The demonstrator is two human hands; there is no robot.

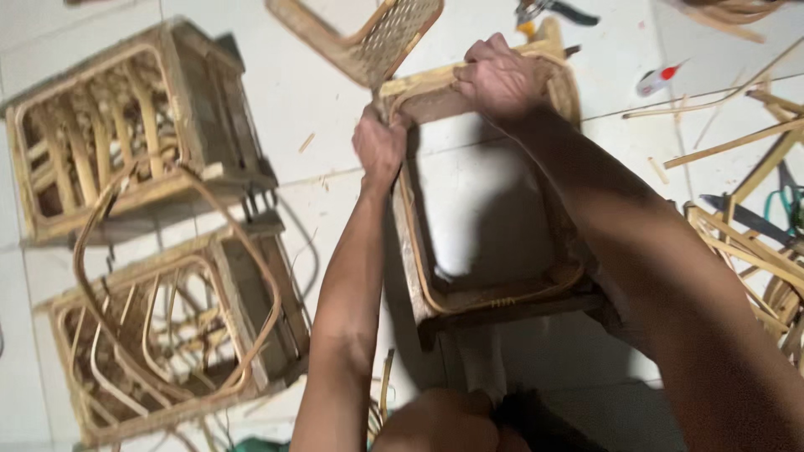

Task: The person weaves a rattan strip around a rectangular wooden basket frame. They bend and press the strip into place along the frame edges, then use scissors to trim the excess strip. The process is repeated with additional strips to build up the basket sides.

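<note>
From the head camera, looking straight down onto a white tiled floor [318, 75], an open square rattan frame [490, 297] stands in the middle, floor tile showing through its empty centre. The left hand [378, 149] is clenched around the frame's far-left corner, fingers curled tight on the rim. The right hand [500, 79] lies over the far rail just to the right of it, fingers folded down over the edge and gripping it (the fingertips themselves are hidden behind the rail). Both forearms reach in from the near edge, the right one crossing the frame's right side.

Just beyond the left hand, a woven cane panel [381, 38] tilts up from the far-left corner, touching or nearly touching the frame; which of the two is unclear.

To the left stand two finished rattan stools on their sides: one far [126, 125], one near [180, 335], with a loose bent cane loop [180, 276] draped across them. Far right, pliers [557, 12] and a small white bottle with a red cap [657, 79] lie on the tiles. Split cane strips [745, 234] pile at the right edge.
</note>
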